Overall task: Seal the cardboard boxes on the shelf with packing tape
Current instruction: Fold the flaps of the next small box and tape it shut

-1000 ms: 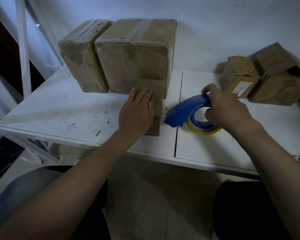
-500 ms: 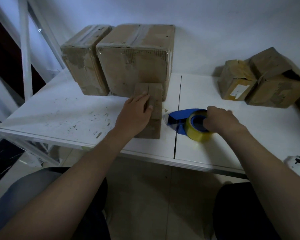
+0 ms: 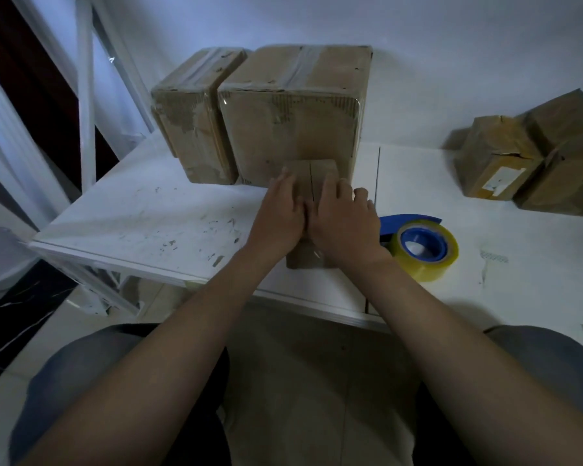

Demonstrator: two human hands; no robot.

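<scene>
Head view: I count six brown cardboard boxes on the scuffed white shelf (image 3: 142, 216). One small box (image 3: 320, 169) lies under my hands near the front edge, its two top flaps meeting at an untaped seam. Two bigger taped ones stand touching at the back wall, the wide box (image 3: 293, 129) just behind the small one and the narrow box (image 3: 196, 122) to its left. Three crumpled ones huddle far right: a labelled box (image 3: 495, 156), an upper box (image 3: 566, 119) and a lower box (image 3: 566, 186).

There is one blue tape dispenser with a yellowish roll (image 3: 421, 250), lying on the shelf just right of my right wrist.

My left hand (image 3: 280, 216) and right hand (image 3: 344, 220) lie side by side on the small box. The fingers are spread loosely along the flaps, gripping nothing.

Half a second ago my right hand still held the dispenser. Now the dispenser is set down and that hand has joined the left on the box.
</scene>
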